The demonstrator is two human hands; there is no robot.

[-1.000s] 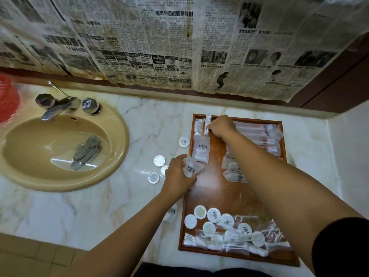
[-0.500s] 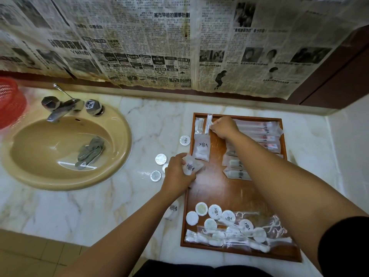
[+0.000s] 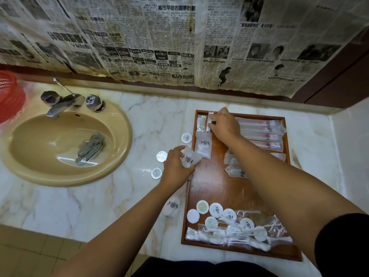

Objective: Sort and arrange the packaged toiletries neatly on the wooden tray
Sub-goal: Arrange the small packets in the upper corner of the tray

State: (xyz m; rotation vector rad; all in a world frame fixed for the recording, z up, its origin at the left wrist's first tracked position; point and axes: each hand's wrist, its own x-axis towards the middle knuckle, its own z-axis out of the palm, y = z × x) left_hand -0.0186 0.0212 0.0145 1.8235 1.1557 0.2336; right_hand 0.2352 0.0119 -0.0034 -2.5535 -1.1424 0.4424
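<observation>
Wooden tray (image 3: 215,188), rectangular: left hand (image 3: 175,169) grips a frosted sachet (image 3: 190,159); right hand (image 3: 225,126) pinches a clear swab packet (image 3: 209,117).

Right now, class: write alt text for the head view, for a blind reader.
A person's right hand pinches a clear packet at the far left corner of a wooden tray of toiletries; the left hand holds a white sachet. A beige sink sits left.
</observation>
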